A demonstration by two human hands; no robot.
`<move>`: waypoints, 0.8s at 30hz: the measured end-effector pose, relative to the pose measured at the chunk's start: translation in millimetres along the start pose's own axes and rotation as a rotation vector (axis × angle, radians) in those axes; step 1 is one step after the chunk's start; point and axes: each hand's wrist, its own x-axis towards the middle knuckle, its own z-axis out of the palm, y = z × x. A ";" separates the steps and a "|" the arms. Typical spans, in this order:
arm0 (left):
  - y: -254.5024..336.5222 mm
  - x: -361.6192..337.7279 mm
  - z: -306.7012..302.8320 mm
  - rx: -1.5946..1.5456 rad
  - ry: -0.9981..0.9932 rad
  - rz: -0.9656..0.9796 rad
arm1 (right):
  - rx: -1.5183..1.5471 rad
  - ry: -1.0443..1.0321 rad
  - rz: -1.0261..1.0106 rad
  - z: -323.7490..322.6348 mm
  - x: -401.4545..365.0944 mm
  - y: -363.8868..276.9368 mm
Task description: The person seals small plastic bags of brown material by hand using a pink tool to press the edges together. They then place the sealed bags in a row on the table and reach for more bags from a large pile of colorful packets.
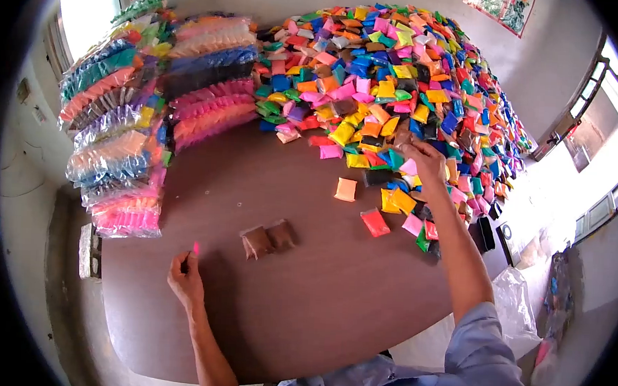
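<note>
Picking from the pile point(349, 64): right hand point(426, 158) seems to hold a brown bag point(402, 136); lift it. Left hand point(186, 280) pinches something pink point(196, 247).

"What kind of place is this?"
"A small packing workshop, by the look of it: coloured packets point(376, 75) heaped high on the tabletop point(303, 317), filled clear bags point(118, 150) stacked beside them."
"And the room itself?"
"Plain pale walls point(556, 69), a picture point(502, 8) hung up, a bright window point(89, 12)."
</note>
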 end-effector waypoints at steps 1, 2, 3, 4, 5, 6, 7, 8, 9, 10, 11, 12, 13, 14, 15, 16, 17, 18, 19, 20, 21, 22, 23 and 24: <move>-2.1 0.4 0.4 -0.009 0.009 0.024 | 0.000 0.005 0.001 3.0 -7.8 -13.1; -2.8 0.3 0.2 -0.018 0.016 0.049 | 0.055 0.031 0.123 5.0 -15.0 -23.8; -1.7 0.1 0.6 -0.021 0.013 0.054 | 0.111 0.058 0.242 4.1 -17.8 -28.9; -0.3 -0.1 1.4 -0.008 0.032 0.069 | 0.134 0.045 0.105 9.7 -9.4 -6.3; 0.8 -0.4 2.3 0.004 0.051 0.084 | 0.134 0.049 0.103 4.6 -2.5 14.6; 0.7 -0.6 2.2 0.001 0.050 0.086 | 0.028 0.052 0.102 3.7 -5.0 18.3; -0.2 -0.5 1.2 -0.001 0.032 0.066 | -0.077 0.053 0.103 3.0 -7.6 18.7; -0.6 -0.5 0.6 -0.003 0.013 0.045 | -0.080 0.073 0.055 4.2 -5.8 27.9; -0.3 -0.7 0.4 -0.003 0.009 0.048 | -0.081 0.078 0.057 2.8 -7.1 29.6; 0.4 -0.8 0.3 -0.004 0.006 0.040 | -0.133 0.099 0.047 2.1 -8.0 31.2; 0.7 -0.4 0.1 -0.003 0.004 0.032 | -0.185 0.118 0.037 1.6 -8.5 32.4; -0.4 0.3 0.4 -0.002 0.004 0.032 | -0.185 0.118 0.038 0.9 -8.6 32.2; -2.7 0.8 0.7 0.007 0.005 0.036 | -0.256 0.131 0.012 0.4 -8.6 32.1; -4.8 -0.2 -1.1 0.020 0.005 0.037 | -0.327 0.141 -0.013 0.7 -9.7 32.8; -3.8 -0.6 -1.8 0.027 0.002 0.033 | -0.329 0.135 -0.007 0.0 -7.7 34.6; -1.4 -0.5 -1.3 0.047 0.009 0.038 | -0.358 0.130 -0.026 -1.8 -3.7 36.6; -0.6 -1.5 -1.1 0.066 0.015 0.043 | -0.388 0.126 -0.045 -3.1 -0.1 39.0; -5.7 -0.6 -0.4 0.071 0.009 0.039 | -0.376 0.096 -0.071 -4.9 1.8 36.6; -14.6 2.9 0.7 0.053 -0.006 0.031 | -0.378 0.092 -0.065 -5.5 3.1 34.1; -20.7 3.9 1.6 0.034 -0.021 0.022 | -0.289 0.097 -0.140 -5.6 3.9 31.7; -21.7 2.6 1.8 0.042 -0.025 0.019 | -0.198 0.102 -0.213 -6.7 2.9 29.4; -20.7 2.6 2.7 0.045 0.001 0.039 | -0.224 0.079 -0.186 -8.9 -0.1 22.1; -18.5 3.3 3.0 0.047 0.027 0.060 | -0.223 0.077 -0.179 -11.6 -6.7 16.0; -11.8 2.9 1.8 0.057 0.024 0.059 | -0.099 0.025 -0.071 -12.4 -20.3 2.5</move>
